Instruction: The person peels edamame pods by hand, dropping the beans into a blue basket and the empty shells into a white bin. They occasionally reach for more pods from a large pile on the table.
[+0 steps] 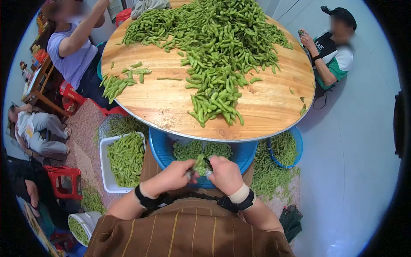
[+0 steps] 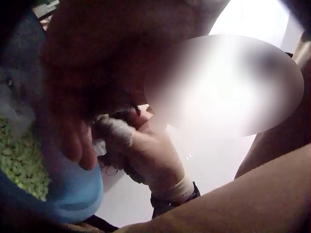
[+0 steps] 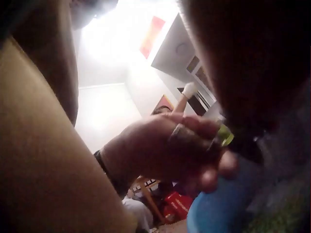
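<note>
Fingers of our left hand point(image 1: 174, 174) pinch a green pod point(image 1: 199, 162); our right hand point(image 1: 227, 174) curls beside it, grip unclear. Both sit above the blue basin point(image 1: 157, 150). Pod heap point(image 1: 231, 38) on the round wooden table point(image 1: 145, 100); white tub point(image 1: 104, 165) on speckled floor point(image 1: 87, 124); people at left and right.

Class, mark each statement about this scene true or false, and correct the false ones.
1. A pile of green pods lies on the wooden table. True.
2. Loose beans lie in the blue basin. True.
3. The white tub stands right of the blue basin in the head view. False: the white tub stands left of it.
4. Both hands are empty. False: the left hand grips something green.
5. The right hand wears a black wristband. True.
</note>
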`<state>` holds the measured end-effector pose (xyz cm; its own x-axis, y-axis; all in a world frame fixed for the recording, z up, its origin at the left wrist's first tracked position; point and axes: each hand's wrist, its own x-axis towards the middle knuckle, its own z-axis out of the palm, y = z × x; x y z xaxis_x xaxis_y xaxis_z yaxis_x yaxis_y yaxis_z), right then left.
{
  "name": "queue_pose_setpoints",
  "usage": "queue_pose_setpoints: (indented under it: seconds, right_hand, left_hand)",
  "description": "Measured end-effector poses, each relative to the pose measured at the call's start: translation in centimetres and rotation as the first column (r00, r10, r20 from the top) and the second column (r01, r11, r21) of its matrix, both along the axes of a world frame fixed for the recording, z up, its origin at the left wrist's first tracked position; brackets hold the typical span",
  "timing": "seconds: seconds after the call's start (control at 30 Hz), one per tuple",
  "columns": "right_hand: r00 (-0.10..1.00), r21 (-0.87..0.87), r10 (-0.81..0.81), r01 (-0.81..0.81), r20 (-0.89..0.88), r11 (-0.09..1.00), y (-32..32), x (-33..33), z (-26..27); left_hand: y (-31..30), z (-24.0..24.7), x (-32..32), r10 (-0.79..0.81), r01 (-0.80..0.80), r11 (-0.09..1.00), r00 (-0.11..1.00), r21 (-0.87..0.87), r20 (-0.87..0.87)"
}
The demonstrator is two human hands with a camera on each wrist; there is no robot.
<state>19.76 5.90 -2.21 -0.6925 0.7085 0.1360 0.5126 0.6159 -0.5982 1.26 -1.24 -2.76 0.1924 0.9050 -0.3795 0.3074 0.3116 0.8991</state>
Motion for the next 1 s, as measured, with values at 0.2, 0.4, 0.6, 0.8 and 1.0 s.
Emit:
queue_pose_setpoints:
  seconds: [0.2, 0.4, 0.6, 0.8, 1.0]
  right_hand:
    - [0.980, 0.099, -0.079, 0.098, -0.181, 0.990, 3.6, 0.3, 4.3]
    - [0.953, 0.264, -0.203, 0.261, -0.225, 0.929, 11.1, -1.1, 5.0]
    - [0.960, 0.248, -0.134, 0.196, -0.246, 0.949, 10.6, -1.2, 7.1]
    - [0.956, 0.121, 0.230, -0.210, -0.182, 0.970, 7.8, -0.1, 9.0]
    - [0.945, -0.267, -0.097, 0.011, -0.312, 0.964, 5.4, -0.4, 6.8]
  left_hand:
    - [-4.1, 0.7, -6.8, 0.324, -0.216, 0.944, 0.748, 0.248, -0.579]
    - [-4.7, 0.6, -9.2, 0.590, -0.242, 0.805, 0.416, 0.542, -0.692]
    - [0.4, 5.9, -5.4, 0.558, -0.173, 0.721, 0.719, 0.671, -0.415]
    - [5.6, 9.0, -2.0, 0.260, -0.016, 0.738, 0.929, 0.675, -0.263]
    - [5.3, 6.2, -1.6, 0.100, -0.111, 0.994, 0.902, 0.001, 0.420]
